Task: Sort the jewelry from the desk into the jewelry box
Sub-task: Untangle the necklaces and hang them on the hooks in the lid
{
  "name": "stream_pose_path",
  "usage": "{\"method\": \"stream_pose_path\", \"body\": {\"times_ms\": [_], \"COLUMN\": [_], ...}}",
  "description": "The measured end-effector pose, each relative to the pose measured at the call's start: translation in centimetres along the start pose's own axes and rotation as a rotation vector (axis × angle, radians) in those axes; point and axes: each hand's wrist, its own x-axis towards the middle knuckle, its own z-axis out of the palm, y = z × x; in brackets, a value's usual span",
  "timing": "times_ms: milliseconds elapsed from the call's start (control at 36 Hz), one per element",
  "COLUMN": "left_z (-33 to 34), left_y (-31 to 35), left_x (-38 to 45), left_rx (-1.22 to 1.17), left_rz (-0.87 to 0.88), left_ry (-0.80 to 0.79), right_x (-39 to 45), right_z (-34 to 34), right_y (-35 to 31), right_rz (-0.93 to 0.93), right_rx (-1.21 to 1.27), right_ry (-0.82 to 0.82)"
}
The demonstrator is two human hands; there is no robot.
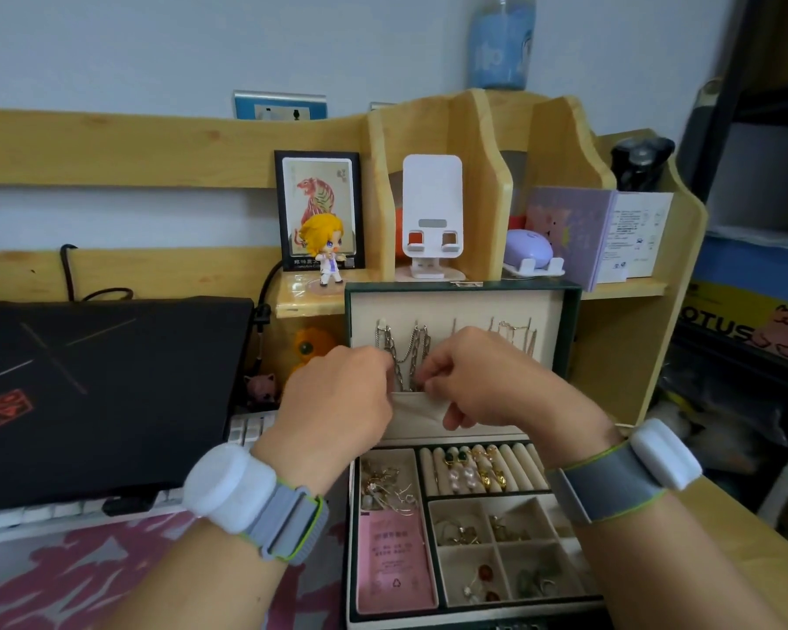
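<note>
Head view: my left hand & right hand, both curled, pinch at lid pocket of jewelry box on tabletop; silver chains partly hidden behind knuckles; fingertip contents unclear.

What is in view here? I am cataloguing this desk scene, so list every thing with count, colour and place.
jewelry box: one, dark green, cream lining, open, right of centre
chains: several, silver, hanging in lid
lid pocket: one, cream, lower lid
ring rolls: one row, cream, back tray
pink card: one, left tray compartment
laptop: one, black, left
figurine: one, yellow-haired, shelf
tiger picture: one, black-framed, shelf
phone stand: one, white, shelf
left hand: at pocket edge
right hand: pinching at chains
</note>
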Motion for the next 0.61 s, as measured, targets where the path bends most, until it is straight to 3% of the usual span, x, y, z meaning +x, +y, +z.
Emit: {"method": "stream_pose_path", "body": {"times_ms": [167,361,444,528,611], "left_z": [-0.1,-2.2,-2.4,-1.8,-0.2], "left_y": [0.2,0.3,0.5,-0.1,-1.3], "left_x": [0.0,0.6,0.3,0.3,-0.4], "left_rx": [0.060,-0.209,-0.338,-0.466,-0.581], "left_rz": [0.024,-0.044,-0.086,-0.226,-0.378], "left_ry": [0.143,0.309,0.379,0.283,0.085], "right_x": [-0.2,-1.4,-2.5,-3.1,-4.2], "right_z": [-0.7,-3.1,-4.3,-5.0,-4.8], "right_y": [0.0,-0.1,0.1,1.2,4.4], "right_rz": [-0.018,-0.053,-0.062,0.030,0.198], "right_rx": [0.032,0.163,0.251,0.117,-0.113], "right_ry": [0.031,0.118,0.261,0.389,0.369]}}
